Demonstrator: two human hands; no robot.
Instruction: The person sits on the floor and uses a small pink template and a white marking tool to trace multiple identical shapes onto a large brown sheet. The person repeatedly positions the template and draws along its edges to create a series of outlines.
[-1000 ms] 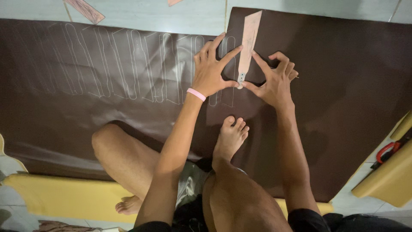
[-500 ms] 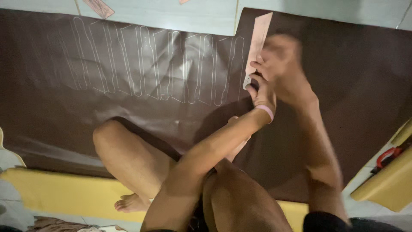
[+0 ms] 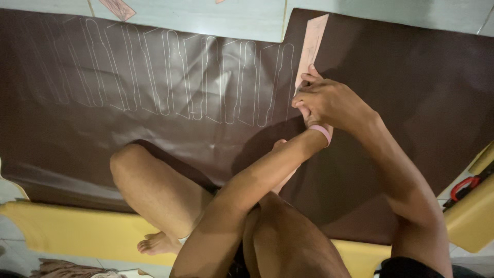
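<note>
A person sat cross-legged on a brown sheet (image 3: 391, 67). The left hand (image 3: 315, 119), earlier spread flat, had slipped beneath the right hand (image 3: 332, 100), its grip hidden. The right fingers pressed the pink template (image 3: 312, 44), beside traced outlines (image 3: 206, 77), farther left.

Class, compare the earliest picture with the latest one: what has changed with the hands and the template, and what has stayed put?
The left hand, once spread flat left of the template, has slid under the right hand, wrists crossed. The right hand remains at the template's lower end. Template and brown sheet stayed.
</note>
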